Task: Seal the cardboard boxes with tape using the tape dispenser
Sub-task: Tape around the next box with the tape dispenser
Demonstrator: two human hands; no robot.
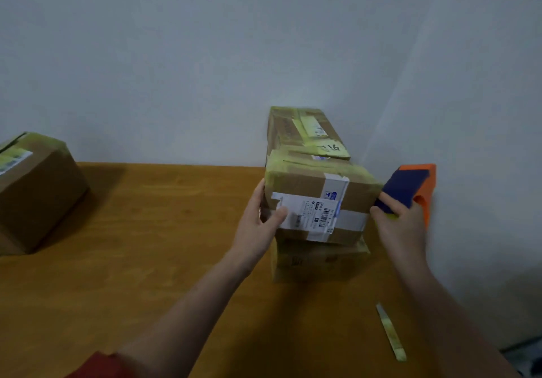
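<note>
A taped cardboard box (316, 193) with a white shipping label lies on top of another box (319, 260) near the table's back right. My left hand (258, 222) grips its left end, thumb on the label. My right hand (401, 228) holds the orange and dark blue tape dispenser (410, 190) against the box's right end. Yellow-green tape covers the box's upper edges. A third taped box (305, 131) stands behind, against the wall.
Another cardboard box (38, 193) with yellow-green tape sits at the table's left edge. A loose strip of tape (391, 332) lies on the wooden table (146, 245) near my right forearm. A grey wall stands close behind the boxes.
</note>
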